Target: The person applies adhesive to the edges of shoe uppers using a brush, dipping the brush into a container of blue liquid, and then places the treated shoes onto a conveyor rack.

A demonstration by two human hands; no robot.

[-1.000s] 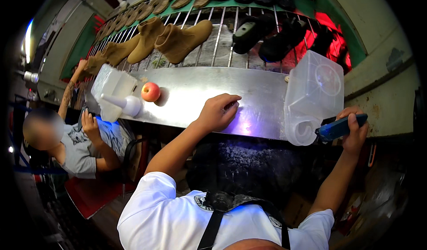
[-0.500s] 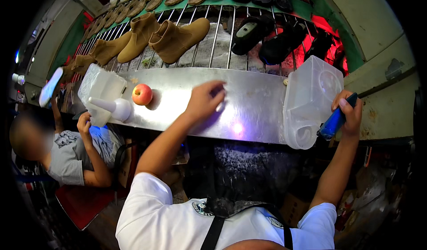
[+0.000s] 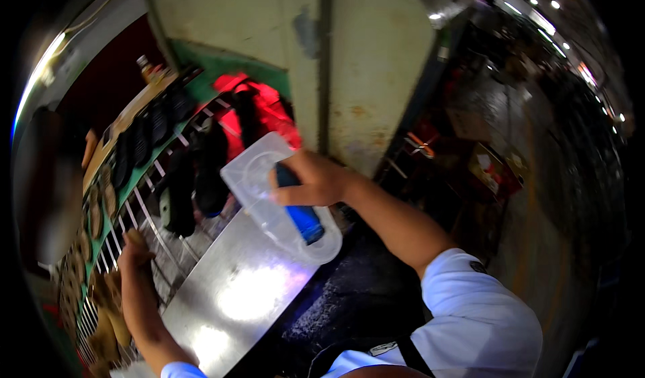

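My right hand [image 3: 316,180] is closed around a thick blue stick-like tool [image 3: 304,222] with a darker end; its exact kind is unclear. The tool is over or inside a translucent plastic container [image 3: 245,176] at the right end of the metal tabletop. Over the rack at the left, my left hand [image 3: 133,254] appears closed on the toe of a tan ankle boot [image 3: 136,237]. Blur and my forearm hide most of that boot. More tan boots [image 3: 107,304] stand on the rack just beyond my left forearm.
The wire rack [image 3: 144,210] also carries black shoes [image 3: 208,166], with a red glow behind them. Black and tan soles [image 3: 138,139] line its green edge. The shiny metal tabletop [image 3: 222,270] runs diagonally. A pale cabinet [image 3: 369,75] stands beyond, and boxes [image 3: 487,166] lie at the right.
The view has swung right, so the apple, the white spouted bottle and the co-worker are out of sight. My left hand moved from above the tabletop to the rack; the blue tool came over the container.
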